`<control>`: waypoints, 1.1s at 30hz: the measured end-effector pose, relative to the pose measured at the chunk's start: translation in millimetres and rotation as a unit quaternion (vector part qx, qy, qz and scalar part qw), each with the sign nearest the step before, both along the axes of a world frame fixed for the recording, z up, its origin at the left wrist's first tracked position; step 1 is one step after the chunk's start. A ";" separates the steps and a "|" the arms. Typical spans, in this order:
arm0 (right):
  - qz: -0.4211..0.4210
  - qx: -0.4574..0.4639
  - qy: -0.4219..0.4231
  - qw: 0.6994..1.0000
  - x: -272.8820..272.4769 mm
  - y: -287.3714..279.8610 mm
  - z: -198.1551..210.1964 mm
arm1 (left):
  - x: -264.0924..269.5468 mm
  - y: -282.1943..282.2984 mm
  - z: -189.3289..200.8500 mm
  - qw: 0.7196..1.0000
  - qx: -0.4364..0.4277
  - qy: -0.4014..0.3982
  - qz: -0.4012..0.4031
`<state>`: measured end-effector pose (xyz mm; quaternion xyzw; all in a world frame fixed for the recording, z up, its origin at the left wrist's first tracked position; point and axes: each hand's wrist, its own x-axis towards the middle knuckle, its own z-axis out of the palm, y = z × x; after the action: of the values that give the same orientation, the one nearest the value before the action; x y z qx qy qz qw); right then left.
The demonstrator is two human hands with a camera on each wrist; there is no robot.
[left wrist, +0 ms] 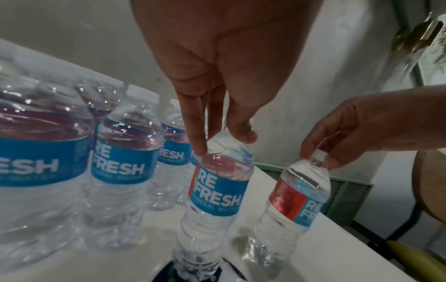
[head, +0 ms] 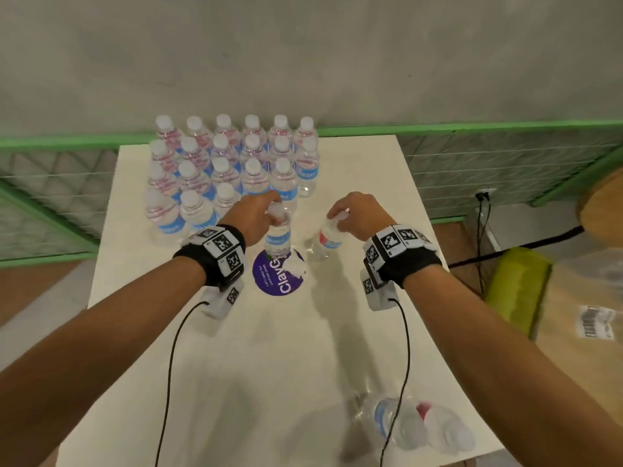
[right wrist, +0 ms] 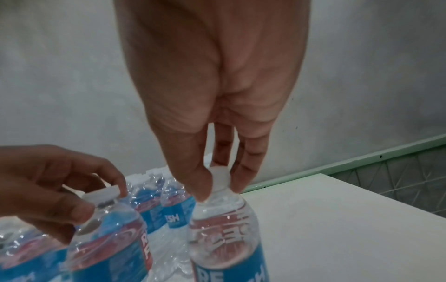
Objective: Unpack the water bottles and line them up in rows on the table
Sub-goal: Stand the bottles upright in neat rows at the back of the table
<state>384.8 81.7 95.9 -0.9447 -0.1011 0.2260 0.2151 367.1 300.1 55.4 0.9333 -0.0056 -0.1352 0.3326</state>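
Left hand (head: pixel 258 215): fingertips pinched round the cap of a bottle (head: pixel 278 239), hand above it, wrist strapped with a tracker band.
Left bottle: upright, base over a round purple sticker (head: pixel 278 276) on the table (head: pixel 256 348), just in front of the rows; touching the sticker or held just above, hard to say.
Right hand (head: pixel 359 214): fingers and thumb clamped on the white cap of a second bottle (head: pixel 325 241).
Right bottle: tilted, red and blue label showing, just beside the left one, apart from it.
Rows (head: pixel 229 163): standing bottles packed close at the far left of the table, white caps up.
Near edge: clear plastic wrap (head: pixel 414 419) with at least one bottle lying in it, right of centre.
Floor, right: yellow-green box (head: pixel 519 284).
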 end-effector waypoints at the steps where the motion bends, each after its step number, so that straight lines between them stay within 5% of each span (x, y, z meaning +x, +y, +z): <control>1: 0.002 0.010 -0.003 1.000 5.4 3.1 -3.5 | 2.4 2.1 -0.9 1.000 0.004 0.000 0.002; 15: -0.179 0.151 0.030 0.972 8.0 0.1 -59.3 | 9.3 7.6 -5.5 0.984 0.117 -0.025 -0.134; 22: -0.116 0.164 0.046 0.979 6.1 -1.9 -69.9 | 15.5 16.1 -7.4 0.975 0.156 -0.047 -0.152; 33: -0.168 0.241 0.035 0.955 19.0 12.9 -94.4 | 28.8 23.8 -1.7 0.968 0.199 -0.013 -0.155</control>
<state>403.9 94.7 1.5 -0.8598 0.0155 0.1887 0.4743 395.9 323.9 53.7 0.9701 -0.1274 -0.1715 0.1152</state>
